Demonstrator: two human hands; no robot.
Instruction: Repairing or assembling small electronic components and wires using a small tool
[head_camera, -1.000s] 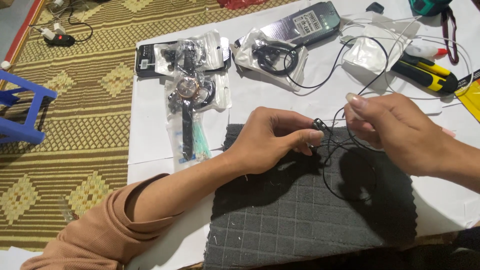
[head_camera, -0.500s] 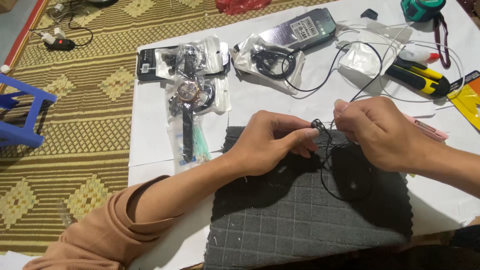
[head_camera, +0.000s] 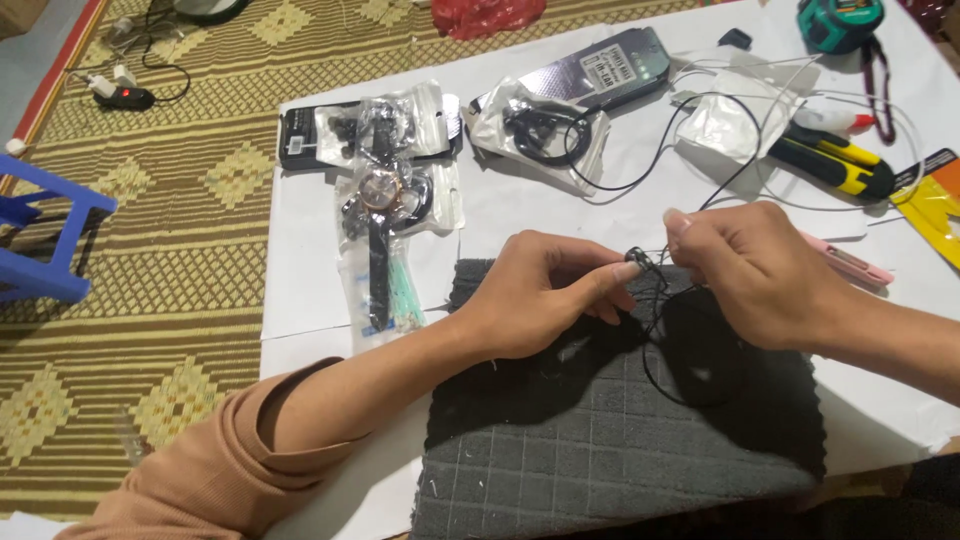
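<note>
Black thin earphone cord (head_camera: 650, 345), looped over grey cloth (head_camera: 600, 440); left hand (head_camera: 545, 295), right hand (head_camera: 760, 275) pinching it.

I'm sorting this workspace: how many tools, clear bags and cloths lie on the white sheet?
Tools: 2, a tape measure and a yellow-black utility knife
Clear plastic bags: 4
Grey cloths: 1
Total: 7

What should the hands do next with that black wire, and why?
Probably ease the two hands apart a little to straighten the wire. The left hand and right hand pinch the thin black wire close together, and a slack loop of it lies on the grey cloth.
</note>
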